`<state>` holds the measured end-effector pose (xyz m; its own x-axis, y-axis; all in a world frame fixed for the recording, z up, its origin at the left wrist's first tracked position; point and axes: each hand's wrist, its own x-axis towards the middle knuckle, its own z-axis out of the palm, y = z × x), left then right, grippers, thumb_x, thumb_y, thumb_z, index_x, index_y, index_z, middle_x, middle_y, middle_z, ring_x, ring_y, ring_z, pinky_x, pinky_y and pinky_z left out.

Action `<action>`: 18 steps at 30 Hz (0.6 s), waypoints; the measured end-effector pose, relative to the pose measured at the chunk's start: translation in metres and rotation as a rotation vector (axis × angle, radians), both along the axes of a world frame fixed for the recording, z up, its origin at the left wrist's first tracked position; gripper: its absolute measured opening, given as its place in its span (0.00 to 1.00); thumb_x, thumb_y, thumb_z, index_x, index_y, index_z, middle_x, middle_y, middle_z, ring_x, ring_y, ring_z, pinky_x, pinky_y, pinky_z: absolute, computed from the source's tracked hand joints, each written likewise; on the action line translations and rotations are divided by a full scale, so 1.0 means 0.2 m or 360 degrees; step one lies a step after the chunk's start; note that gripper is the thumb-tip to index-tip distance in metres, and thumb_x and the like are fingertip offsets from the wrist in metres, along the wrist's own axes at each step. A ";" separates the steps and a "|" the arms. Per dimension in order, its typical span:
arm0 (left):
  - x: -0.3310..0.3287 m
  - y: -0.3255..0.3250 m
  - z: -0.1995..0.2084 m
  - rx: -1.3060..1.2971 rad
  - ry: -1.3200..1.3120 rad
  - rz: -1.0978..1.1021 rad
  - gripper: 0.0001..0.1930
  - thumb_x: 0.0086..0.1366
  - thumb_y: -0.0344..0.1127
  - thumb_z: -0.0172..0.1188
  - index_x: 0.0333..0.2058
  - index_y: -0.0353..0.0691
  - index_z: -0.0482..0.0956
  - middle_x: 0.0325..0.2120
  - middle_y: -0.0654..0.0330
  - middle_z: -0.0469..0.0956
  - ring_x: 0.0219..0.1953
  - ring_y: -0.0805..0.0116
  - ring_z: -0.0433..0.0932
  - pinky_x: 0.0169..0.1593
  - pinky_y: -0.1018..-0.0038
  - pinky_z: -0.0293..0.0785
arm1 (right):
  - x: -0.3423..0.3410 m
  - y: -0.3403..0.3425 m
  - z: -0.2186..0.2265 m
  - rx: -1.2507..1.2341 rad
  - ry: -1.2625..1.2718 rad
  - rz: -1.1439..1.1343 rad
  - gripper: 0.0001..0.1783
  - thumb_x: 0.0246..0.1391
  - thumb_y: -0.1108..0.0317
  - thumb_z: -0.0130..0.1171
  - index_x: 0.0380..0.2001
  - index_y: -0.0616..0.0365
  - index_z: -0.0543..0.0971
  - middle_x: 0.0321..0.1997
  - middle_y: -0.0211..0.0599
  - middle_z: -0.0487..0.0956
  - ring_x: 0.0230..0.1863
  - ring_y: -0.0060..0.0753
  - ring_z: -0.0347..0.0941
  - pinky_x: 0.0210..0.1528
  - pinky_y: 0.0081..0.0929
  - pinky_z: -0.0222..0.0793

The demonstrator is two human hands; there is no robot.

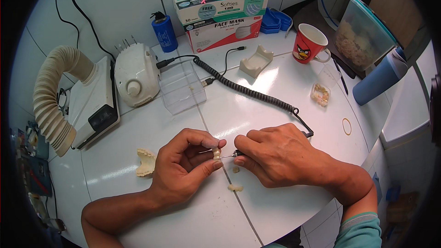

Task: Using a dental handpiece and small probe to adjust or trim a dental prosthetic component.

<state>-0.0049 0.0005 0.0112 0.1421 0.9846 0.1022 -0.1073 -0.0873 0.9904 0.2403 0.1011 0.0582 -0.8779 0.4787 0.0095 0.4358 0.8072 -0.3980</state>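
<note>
Between the thumb and fingers of my left hand (183, 163) a small tooth-coloured dental bridge (217, 154) is pinched upright. My right hand (280, 156) is closed round a dark rotary handpiece (238, 153), whose thin metal bur points left and meets or nearly meets the bridge; contact is too fine to tell. From the handpiece's rear a black coiled cord (248, 91) runs back to the white control unit (136, 74). Below the hands lie another short row of cream teeth (235, 187) and a small tan piece (236, 170). A cream dental cast (146, 162) rests beside my left hand.
A white dust extractor with ribbed hose (55, 87) stands left. Behind are a clear plastic box (183, 89), stacked mask boxes (223, 23), a blue canister (164, 33) and a cream stand (256, 61). Rightward are a red mug (308, 46), a teeth-filled container (320, 95) and a blue bottle (379, 77).
</note>
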 end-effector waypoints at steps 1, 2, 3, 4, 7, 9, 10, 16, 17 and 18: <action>0.00 0.00 0.00 -0.0008 -0.0001 0.0000 0.19 0.72 0.12 0.65 0.57 0.33 0.75 0.57 0.55 0.76 0.69 0.60 0.80 0.75 0.66 0.82 | 0.01 0.00 -0.01 0.0003 0.0026 0.0011 0.17 0.77 0.53 0.60 0.42 0.57 0.78 0.28 0.44 0.83 0.30 0.56 0.84 0.28 0.52 0.73; 0.00 0.00 0.00 -0.0008 0.0000 0.0001 0.19 0.72 0.12 0.65 0.57 0.33 0.75 0.57 0.55 0.76 0.69 0.60 0.80 0.75 0.66 0.82 | 0.01 0.00 -0.02 0.0005 0.0053 0.0025 0.17 0.77 0.53 0.60 0.42 0.57 0.79 0.29 0.44 0.83 0.29 0.56 0.84 0.28 0.52 0.73; 0.00 0.00 0.01 -0.0004 0.0015 -0.0006 0.19 0.72 0.12 0.65 0.57 0.33 0.75 0.57 0.55 0.76 0.69 0.60 0.80 0.75 0.66 0.82 | 0.01 0.00 -0.01 0.0005 0.0054 0.0025 0.17 0.77 0.53 0.60 0.42 0.57 0.79 0.29 0.44 0.83 0.29 0.56 0.84 0.28 0.52 0.73; 0.00 0.00 0.01 0.0001 0.0030 -0.0013 0.19 0.72 0.12 0.65 0.57 0.33 0.75 0.57 0.55 0.76 0.69 0.60 0.80 0.75 0.66 0.82 | 0.01 0.00 -0.01 0.0002 0.0038 0.0017 0.17 0.77 0.53 0.60 0.42 0.57 0.79 0.29 0.43 0.83 0.29 0.56 0.84 0.27 0.52 0.73; 0.00 0.00 0.00 0.0013 0.0012 0.0009 0.19 0.72 0.11 0.65 0.57 0.33 0.76 0.57 0.55 0.76 0.69 0.60 0.80 0.74 0.66 0.82 | 0.00 0.00 0.00 -0.0002 0.0007 -0.0011 0.17 0.76 0.52 0.60 0.42 0.57 0.79 0.29 0.43 0.84 0.29 0.56 0.83 0.27 0.52 0.73; 0.00 0.00 0.00 0.0016 0.0006 0.0010 0.19 0.72 0.11 0.65 0.57 0.33 0.76 0.57 0.55 0.76 0.69 0.60 0.80 0.74 0.66 0.82 | 0.00 0.00 0.01 -0.0004 -0.0010 -0.0032 0.17 0.76 0.52 0.60 0.42 0.56 0.79 0.29 0.42 0.84 0.29 0.56 0.83 0.27 0.52 0.73; 0.00 0.00 0.01 0.0021 0.0000 0.0011 0.19 0.72 0.11 0.65 0.57 0.33 0.76 0.57 0.55 0.76 0.69 0.60 0.80 0.74 0.66 0.82 | 0.00 0.00 0.01 0.0001 -0.0001 -0.0012 0.17 0.76 0.52 0.60 0.41 0.56 0.79 0.28 0.43 0.84 0.28 0.56 0.83 0.27 0.52 0.72; 0.01 0.00 0.00 0.0000 -0.0018 0.0015 0.19 0.72 0.11 0.65 0.57 0.33 0.76 0.57 0.55 0.76 0.69 0.60 0.81 0.74 0.66 0.82 | 0.00 0.00 0.01 0.0019 -0.0009 -0.0003 0.15 0.75 0.55 0.62 0.40 0.55 0.78 0.27 0.39 0.80 0.27 0.52 0.81 0.27 0.49 0.70; 0.00 0.00 0.00 0.0001 -0.0019 0.0016 0.19 0.72 0.11 0.65 0.57 0.33 0.76 0.57 0.55 0.76 0.69 0.60 0.81 0.74 0.66 0.82 | 0.00 0.00 0.01 0.0040 -0.0012 0.0002 0.13 0.74 0.57 0.64 0.39 0.53 0.77 0.26 0.35 0.76 0.27 0.47 0.79 0.27 0.46 0.67; 0.00 0.00 0.00 -0.0001 -0.0018 0.0009 0.19 0.71 0.11 0.65 0.57 0.33 0.76 0.57 0.55 0.75 0.69 0.60 0.81 0.74 0.66 0.82 | 0.00 0.00 0.01 0.0041 -0.0013 0.0003 0.13 0.74 0.57 0.64 0.39 0.53 0.77 0.26 0.35 0.76 0.27 0.47 0.79 0.27 0.46 0.67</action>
